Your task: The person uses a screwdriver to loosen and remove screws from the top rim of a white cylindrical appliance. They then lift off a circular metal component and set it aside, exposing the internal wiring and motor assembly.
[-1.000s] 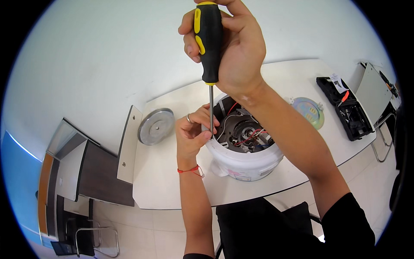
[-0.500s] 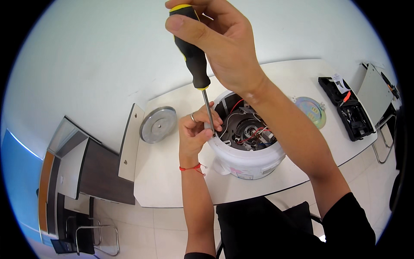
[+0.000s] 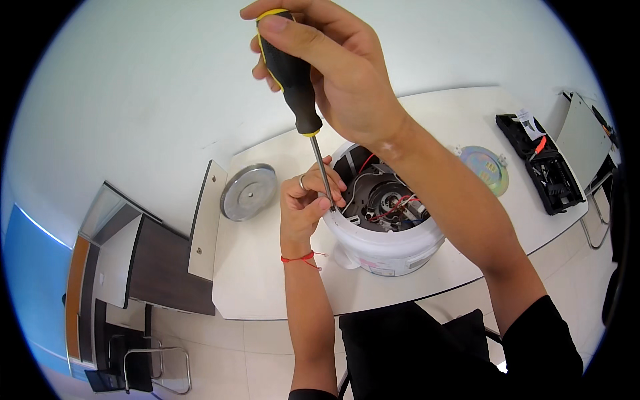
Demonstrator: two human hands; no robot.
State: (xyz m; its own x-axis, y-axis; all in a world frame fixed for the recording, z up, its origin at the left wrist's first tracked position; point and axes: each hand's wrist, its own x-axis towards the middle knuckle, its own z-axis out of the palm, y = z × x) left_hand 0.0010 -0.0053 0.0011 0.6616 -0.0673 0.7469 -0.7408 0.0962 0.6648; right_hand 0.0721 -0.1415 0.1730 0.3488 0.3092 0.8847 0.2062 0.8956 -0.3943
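Here the right hand [image 3: 333,73] is raised high above the desk [image 3: 267,280], its fingers wrapped tight around the black and yellow handle of one screwdriver [image 3: 297,93], thumb laid along the top of the grip. The forearm runs down and to the right, ending in a black sleeve at the lower edge. The metal shaft slants down and slightly right, and its tip meets the rim of a white round appliance [image 3: 383,230] at its left side. The left hand [image 3: 307,200] sits right at that spot, fingers curled together and pinching at the tip of the shaft against the rim; what small part it may hold there is too small to tell. A ring shows on one finger and a red thread circles the wrist, with the forearm rising straight from the lower edge. The appliance stands open side up near the front edge of the white desk, showing one dark inner plate with red and white wires. To its left lies one round metal disc [image 3: 248,192]; to its right lies one shiny round plate [image 3: 485,168], and farther right one open black tool case [image 3: 541,167].
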